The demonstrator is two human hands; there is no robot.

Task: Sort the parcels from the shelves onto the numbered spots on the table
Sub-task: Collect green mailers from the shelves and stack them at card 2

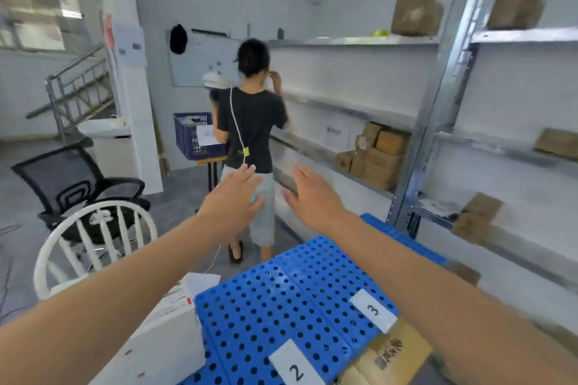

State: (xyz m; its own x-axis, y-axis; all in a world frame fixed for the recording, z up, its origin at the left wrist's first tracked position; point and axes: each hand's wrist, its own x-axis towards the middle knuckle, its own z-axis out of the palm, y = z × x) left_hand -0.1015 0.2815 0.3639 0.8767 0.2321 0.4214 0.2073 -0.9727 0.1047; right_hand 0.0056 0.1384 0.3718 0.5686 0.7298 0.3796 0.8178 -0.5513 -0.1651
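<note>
Arms stretched forward over blue table (266, 306): left hand (234, 200), right hand (314, 197), fingers (247, 172) straight, spread, holding nothing. On middle shelf (312, 148) ahead: stacked brown parcels (378, 153). On table: tan parcel (391, 353) beside label 3 (372, 309); white box (162, 334) left of label 2 (295, 367).

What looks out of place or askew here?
The brown parcel by label 3 lies skewed at the edge of the blue table, and parcels on the low right shelf sit tilted. Otherwise nothing stands out.
</note>
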